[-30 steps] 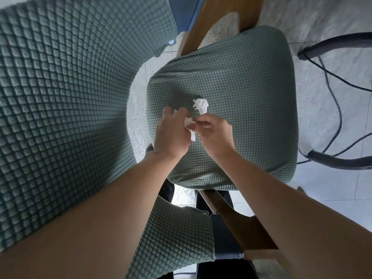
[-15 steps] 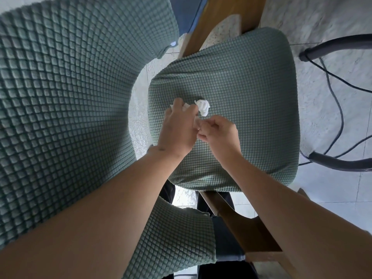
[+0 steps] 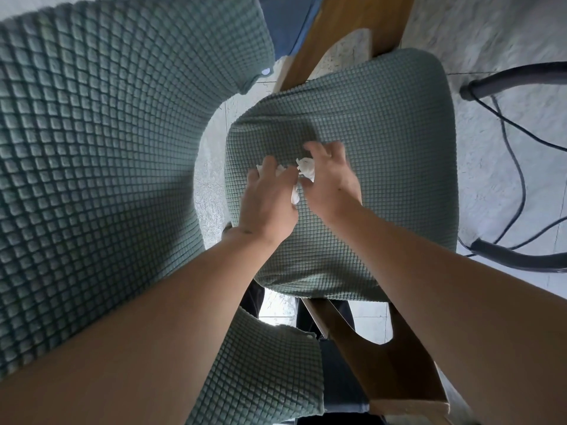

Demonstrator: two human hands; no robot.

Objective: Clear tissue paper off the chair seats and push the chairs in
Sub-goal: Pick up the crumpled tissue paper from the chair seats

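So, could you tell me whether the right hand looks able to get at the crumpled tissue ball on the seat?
Probably yes: the right hand is spread directly over the tissue ball, fingers around it, nothing between them.

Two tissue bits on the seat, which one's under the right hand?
The crumpled wad, farther from the chair back; the right hand is spread over it. The left hand grips the flatter piece.
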